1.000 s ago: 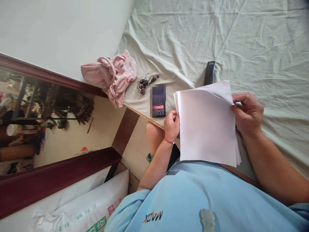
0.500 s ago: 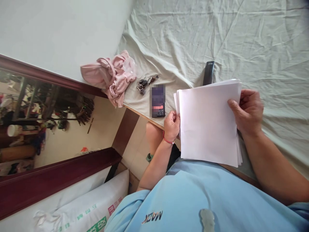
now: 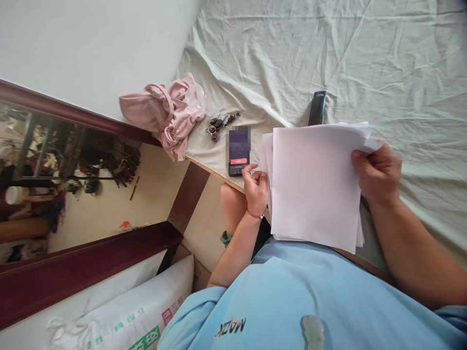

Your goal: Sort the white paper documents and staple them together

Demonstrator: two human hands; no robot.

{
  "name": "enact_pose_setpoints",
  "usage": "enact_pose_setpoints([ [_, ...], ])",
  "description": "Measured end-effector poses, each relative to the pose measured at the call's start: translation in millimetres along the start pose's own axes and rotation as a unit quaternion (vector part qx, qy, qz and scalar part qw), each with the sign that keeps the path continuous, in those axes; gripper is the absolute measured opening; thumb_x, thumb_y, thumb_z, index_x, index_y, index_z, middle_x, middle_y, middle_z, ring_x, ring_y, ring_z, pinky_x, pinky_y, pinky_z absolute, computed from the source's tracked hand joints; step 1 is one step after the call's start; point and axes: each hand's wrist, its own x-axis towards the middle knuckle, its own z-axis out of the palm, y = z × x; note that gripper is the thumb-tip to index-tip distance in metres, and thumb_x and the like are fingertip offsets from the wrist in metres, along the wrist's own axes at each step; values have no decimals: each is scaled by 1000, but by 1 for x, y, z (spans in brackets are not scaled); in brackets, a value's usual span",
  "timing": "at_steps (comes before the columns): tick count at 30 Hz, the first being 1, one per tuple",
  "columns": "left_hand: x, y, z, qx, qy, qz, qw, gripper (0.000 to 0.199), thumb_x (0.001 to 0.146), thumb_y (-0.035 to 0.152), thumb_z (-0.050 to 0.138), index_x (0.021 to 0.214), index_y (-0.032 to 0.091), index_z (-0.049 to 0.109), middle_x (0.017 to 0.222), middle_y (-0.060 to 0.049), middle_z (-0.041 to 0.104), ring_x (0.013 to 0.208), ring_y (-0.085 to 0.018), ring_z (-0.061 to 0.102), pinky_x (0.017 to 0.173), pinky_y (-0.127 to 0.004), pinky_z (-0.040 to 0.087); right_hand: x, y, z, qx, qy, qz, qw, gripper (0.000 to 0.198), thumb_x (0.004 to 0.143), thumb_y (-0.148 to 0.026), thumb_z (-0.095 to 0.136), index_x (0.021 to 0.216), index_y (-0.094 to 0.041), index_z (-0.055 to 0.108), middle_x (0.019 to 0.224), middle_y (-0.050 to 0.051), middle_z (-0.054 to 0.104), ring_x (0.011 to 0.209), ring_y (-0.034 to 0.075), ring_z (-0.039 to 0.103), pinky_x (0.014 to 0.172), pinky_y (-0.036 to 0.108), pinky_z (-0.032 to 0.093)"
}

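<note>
Head view: the paper stack (image 3: 315, 189), right of centre in the frame, is held from both sides, presumably to stop loose sheets slipping. The right hand (image 3: 381, 175) has its grip clamped on the upper right corner; the left hand (image 3: 256, 190) pinches the left edge. Thin, smooth, rectangular sheets overlap unevenly above wrinkled cloth (image 3: 365, 73).
</note>
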Motion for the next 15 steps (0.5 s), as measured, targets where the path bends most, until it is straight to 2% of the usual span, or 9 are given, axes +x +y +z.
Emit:
enact_pose_setpoints([
  [3, 1, 0, -1, 16, 11, 3, 1000, 29, 89, 35, 72, 108, 26, 51, 82, 4, 59, 73, -12, 57, 72, -24, 47, 1, 0, 2, 88, 6, -5, 996, 11, 74, -19, 75, 85, -21, 72, 76, -4, 60, 70, 10, 50, 70, 25, 38],
  [7, 1, 0, -3, 94, 2, 1, 996, 4, 90, 25, 62, 88, 22, 61, 86, 0, 66, 83, -16, 62, 81, -28, 48, 2, -2, 4, 116, -1, -28, 993, 20, 73, -15, 76, 89, -25, 80, 89, -1, 73, 82, 15, 63, 77, 29, 45],
  [12, 1, 3, -4, 146, 7, 24, 989, 11, 89, 20, 57, 88, 21, 68, 91, -2, 70, 92, -19, 65, 91, -31, 50, 4, -1, 5, 76, 0, -35, 997, 24, 74, -14, 73, 93, -25, 80, 90, -2, 73, 86, 16, 65, 84, 31, 47],
  [15, 1, 5, -3, 158, -2, 48, 986, 15, 89, 17, 56, 87, 21, 69, 92, -3, 71, 92, -19, 65, 92, -31, 50, 4, -2, 5, 60, 6, -40, 997, 25, 73, -12, 71, 93, -24, 80, 87, -2, 72, 84, 14, 64, 82, 29, 46],
])
